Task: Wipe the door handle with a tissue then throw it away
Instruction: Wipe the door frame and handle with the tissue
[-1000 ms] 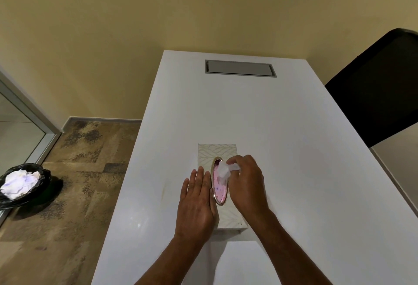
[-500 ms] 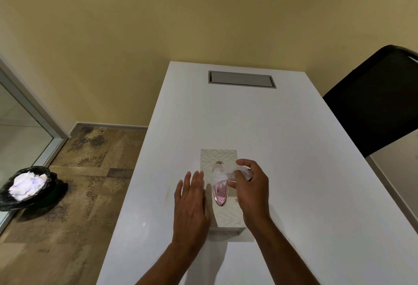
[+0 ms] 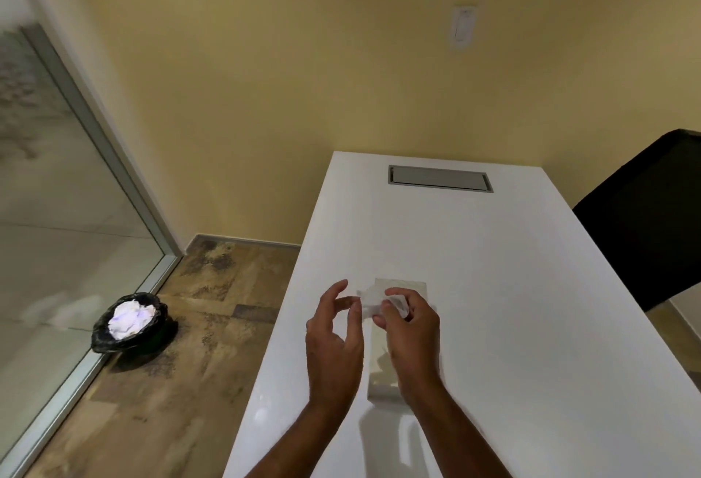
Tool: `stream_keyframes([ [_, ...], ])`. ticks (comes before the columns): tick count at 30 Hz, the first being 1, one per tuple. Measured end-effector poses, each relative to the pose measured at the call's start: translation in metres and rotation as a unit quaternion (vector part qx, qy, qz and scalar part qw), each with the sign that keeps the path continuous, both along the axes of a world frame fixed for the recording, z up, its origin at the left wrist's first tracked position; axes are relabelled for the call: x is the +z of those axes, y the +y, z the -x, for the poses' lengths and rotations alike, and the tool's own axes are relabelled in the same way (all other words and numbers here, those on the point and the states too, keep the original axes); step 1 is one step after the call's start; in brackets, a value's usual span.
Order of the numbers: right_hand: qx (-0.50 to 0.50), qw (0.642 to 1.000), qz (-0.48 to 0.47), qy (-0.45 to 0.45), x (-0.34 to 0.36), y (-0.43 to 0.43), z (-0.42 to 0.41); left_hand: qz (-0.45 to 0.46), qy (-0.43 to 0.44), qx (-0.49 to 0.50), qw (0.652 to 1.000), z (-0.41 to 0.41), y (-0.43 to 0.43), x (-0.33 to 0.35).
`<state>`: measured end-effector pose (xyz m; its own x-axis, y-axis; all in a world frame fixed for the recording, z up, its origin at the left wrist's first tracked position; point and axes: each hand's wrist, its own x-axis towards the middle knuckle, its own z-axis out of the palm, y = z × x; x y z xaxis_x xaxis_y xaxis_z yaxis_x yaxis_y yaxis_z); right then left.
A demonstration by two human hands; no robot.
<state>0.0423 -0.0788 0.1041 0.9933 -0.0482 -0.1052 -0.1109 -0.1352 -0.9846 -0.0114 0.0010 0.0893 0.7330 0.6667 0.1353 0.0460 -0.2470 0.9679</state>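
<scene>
A white tissue (image 3: 372, 300) is held above the pale patterned tissue box (image 3: 383, 379) on the white table (image 3: 512, 307). My right hand (image 3: 411, 329) is shut on the tissue's right part, over the box. My left hand (image 3: 333, 341) is lifted beside the box, and its thumb and forefinger pinch the tissue's left edge. The box's opening is hidden behind my hands. A black-lined bin (image 3: 131, 322) with crumpled white tissues sits on the floor at the left. No door handle is in view.
A glass wall with a metal frame (image 3: 110, 159) runs along the left, right behind the bin. A black chair (image 3: 645, 227) stands at the table's right side. A grey cable hatch (image 3: 440, 178) is set in the table's far end. A wall switch (image 3: 462, 26) is above.
The tissue has come out of the box in my right hand. My left hand lifted off the table and took the tissue's edge. The view tilted up and turned left.
</scene>
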Motion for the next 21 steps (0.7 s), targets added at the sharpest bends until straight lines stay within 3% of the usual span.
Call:
stream_keyframes([
  [5,0.040,0.999,-0.009,-0.024,0.027,0.021,0.033,0.049,-0.021,0.044,0.998,0.032,0.013,0.038],
  [14,0.165,0.985,-0.011,-0.041,0.070,0.066,0.106,0.051,-0.050,0.103,0.992,0.115,0.061,0.095],
  [21,0.347,0.931,0.025,-0.113,0.122,0.130,0.174,-0.034,-0.038,0.105,0.993,0.206,0.143,0.138],
])
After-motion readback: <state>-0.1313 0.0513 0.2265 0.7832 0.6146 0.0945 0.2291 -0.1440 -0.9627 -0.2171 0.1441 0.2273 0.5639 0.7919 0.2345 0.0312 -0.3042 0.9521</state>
